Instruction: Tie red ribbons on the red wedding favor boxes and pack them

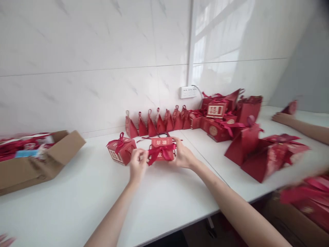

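A small red gift box (161,141) with gold lettering and a dark red ribbon bow (164,153) sits in front of me on the white table. My right hand (184,155) is closed round its right side. At the bow's left end, my left hand (138,164) has thumb and fingers pinched together on the ribbon. Just left of that hand stands another red gift box (121,151), topped with a bow and bearing a cream label. Dark scissors handles (162,135) show partly behind the box I hold.
Small red triangular boxes (151,127) line the wall. Red boxes (218,127) are piled back right, with larger ones (253,154) nearer. An open carton (59,154) of ribbons lies left. Another person's hand (282,117) is far right; a red-filled carton (295,219) stands below.
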`<act>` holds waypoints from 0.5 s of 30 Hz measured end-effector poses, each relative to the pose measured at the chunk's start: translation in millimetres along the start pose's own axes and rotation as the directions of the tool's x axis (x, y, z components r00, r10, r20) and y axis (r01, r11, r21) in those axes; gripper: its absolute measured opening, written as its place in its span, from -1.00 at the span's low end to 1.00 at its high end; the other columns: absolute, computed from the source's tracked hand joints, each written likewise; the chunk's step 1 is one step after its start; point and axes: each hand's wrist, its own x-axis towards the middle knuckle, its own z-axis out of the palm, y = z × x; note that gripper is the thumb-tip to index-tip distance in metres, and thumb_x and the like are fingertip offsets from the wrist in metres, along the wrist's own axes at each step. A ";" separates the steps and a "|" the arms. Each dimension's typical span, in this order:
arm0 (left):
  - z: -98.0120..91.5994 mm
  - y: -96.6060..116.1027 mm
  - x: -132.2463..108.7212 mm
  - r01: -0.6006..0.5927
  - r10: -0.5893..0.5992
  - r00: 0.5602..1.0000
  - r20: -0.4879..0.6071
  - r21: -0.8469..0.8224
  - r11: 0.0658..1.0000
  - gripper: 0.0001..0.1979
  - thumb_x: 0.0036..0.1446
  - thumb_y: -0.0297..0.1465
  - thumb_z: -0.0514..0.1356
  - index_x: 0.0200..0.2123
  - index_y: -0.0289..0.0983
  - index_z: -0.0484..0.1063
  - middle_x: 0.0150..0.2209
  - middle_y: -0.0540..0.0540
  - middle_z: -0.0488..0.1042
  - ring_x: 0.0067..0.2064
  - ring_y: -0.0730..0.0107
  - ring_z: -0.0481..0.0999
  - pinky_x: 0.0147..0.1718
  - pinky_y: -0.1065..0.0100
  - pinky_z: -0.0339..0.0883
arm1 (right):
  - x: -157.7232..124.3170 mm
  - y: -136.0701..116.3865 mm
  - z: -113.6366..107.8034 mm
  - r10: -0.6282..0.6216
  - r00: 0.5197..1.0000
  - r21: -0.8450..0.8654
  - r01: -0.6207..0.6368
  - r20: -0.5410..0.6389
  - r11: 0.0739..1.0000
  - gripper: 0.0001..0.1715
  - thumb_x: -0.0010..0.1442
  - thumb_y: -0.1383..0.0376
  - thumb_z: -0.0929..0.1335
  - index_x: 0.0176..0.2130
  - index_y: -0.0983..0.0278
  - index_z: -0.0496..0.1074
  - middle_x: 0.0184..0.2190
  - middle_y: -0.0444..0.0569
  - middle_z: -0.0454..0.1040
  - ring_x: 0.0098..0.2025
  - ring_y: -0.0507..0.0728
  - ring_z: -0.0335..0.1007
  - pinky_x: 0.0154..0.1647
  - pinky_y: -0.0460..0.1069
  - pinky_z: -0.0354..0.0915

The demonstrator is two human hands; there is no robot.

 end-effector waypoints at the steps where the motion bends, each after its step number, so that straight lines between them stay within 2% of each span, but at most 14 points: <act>1: -1.4 -2.0 2.6 0.022 -0.022 1.000 -0.017 -0.006 1.000 -0.71 0.02 -0.13 0.15 -0.51 -0.24 0.34 -0.39 -0.06 0.34 -0.29 0.32 0.38 -0.30 0.32 0.36 | -4.4 -5.2 -5.2 0.000 1.000 -0.004 0.000 -0.021 1.000 0.01 -0.22 0.23 0.45 0.14 0.28 -0.04 0.00 0.24 0.31 -0.08 0.35 0.37 -0.17 0.16 0.32; 4: -2.1 -4.3 9.3 0.161 -0.161 0.987 -0.001 0.008 0.987 -0.67 -0.05 -0.08 0.17 -0.51 -0.24 0.36 -0.35 -0.04 0.32 -0.31 0.33 0.38 -0.35 0.29 0.41 | -33.2 -19.4 -24.0 -0.043 0.981 -0.044 0.035 -0.191 0.998 0.07 -0.23 0.21 0.46 0.17 0.33 -0.06 0.05 0.28 0.25 0.05 0.36 0.27 -0.02 0.17 0.28; 6: -0.1 -4.2 12.0 0.262 -0.267 0.958 0.107 0.057 0.963 -0.72 -0.05 -0.12 0.17 -0.50 -0.23 0.37 -0.30 0.00 0.30 -0.34 0.39 0.38 -0.38 0.29 0.42 | -68.2 -27.9 -38.2 -0.010 0.963 -0.073 -0.010 -0.270 0.997 0.13 -0.20 0.19 0.46 0.21 0.30 -0.12 0.10 0.27 0.19 0.12 0.35 0.20 0.03 0.16 0.27; 7: 1.3 -4.5 12.6 0.270 -0.283 0.947 0.153 0.101 0.958 -0.74 -0.04 -0.13 0.16 -0.51 -0.22 0.37 -0.29 0.01 0.31 -0.35 0.40 0.38 -0.35 0.28 0.42 | -89.9 -32.4 -45.9 0.036 0.955 -0.079 -0.062 -0.293 0.995 0.16 -0.19 0.18 0.47 0.23 0.27 -0.16 0.11 0.25 0.17 0.11 0.35 0.21 0.00 0.16 0.29; 9: 4.3 -7.0 12.6 0.204 -0.247 0.941 0.232 0.195 0.959 -0.73 -0.07 -0.11 0.15 -0.54 -0.20 0.36 -0.30 0.03 0.33 -0.33 0.39 0.39 -0.31 0.27 0.40 | -137.9 -42.6 -63.1 0.157 0.935 -0.093 -0.195 -0.317 0.976 0.21 -0.17 0.19 0.47 0.26 0.23 -0.24 0.13 0.24 0.15 0.04 0.33 0.29 -0.08 0.14 0.35; 11: 7.7 -12.5 11.5 0.103 -0.184 0.937 0.298 0.269 0.958 -0.69 -0.17 -0.05 0.13 -0.56 -0.18 0.35 -0.32 0.03 0.35 -0.34 0.36 0.41 -0.31 0.28 0.39 | -185.1 -54.3 -84.1 0.240 0.895 -0.166 -0.320 -0.375 0.933 0.22 -0.16 0.21 0.47 0.27 0.21 -0.26 0.10 0.19 0.19 0.02 0.33 0.32 -0.06 0.16 0.34; 13: 11.5 -19.9 9.6 0.037 -0.158 0.922 0.354 0.325 0.945 -0.65 -0.27 0.00 0.12 -0.56 -0.16 0.36 -0.32 0.04 0.37 -0.40 0.38 0.43 -0.36 0.30 0.39 | -224.7 -67.3 -109.5 0.240 0.839 -0.297 -0.418 -0.489 0.859 0.18 -0.14 0.19 0.46 0.27 0.20 -0.22 0.08 0.16 0.20 0.05 0.35 0.28 -0.03 0.19 0.32; 15: 16.2 -28.0 6.7 -0.016 -0.133 0.915 0.381 0.365 0.931 -0.65 -0.30 0.01 0.12 -0.56 -0.13 0.38 -0.33 0.08 0.40 -0.45 0.42 0.43 -0.41 0.34 0.38 | -254.0 -80.4 -138.7 0.134 0.769 -0.431 -0.484 -0.626 0.762 0.09 -0.08 0.14 0.43 0.27 0.19 -0.17 0.13 0.15 0.11 0.12 0.38 0.19 0.00 0.24 0.26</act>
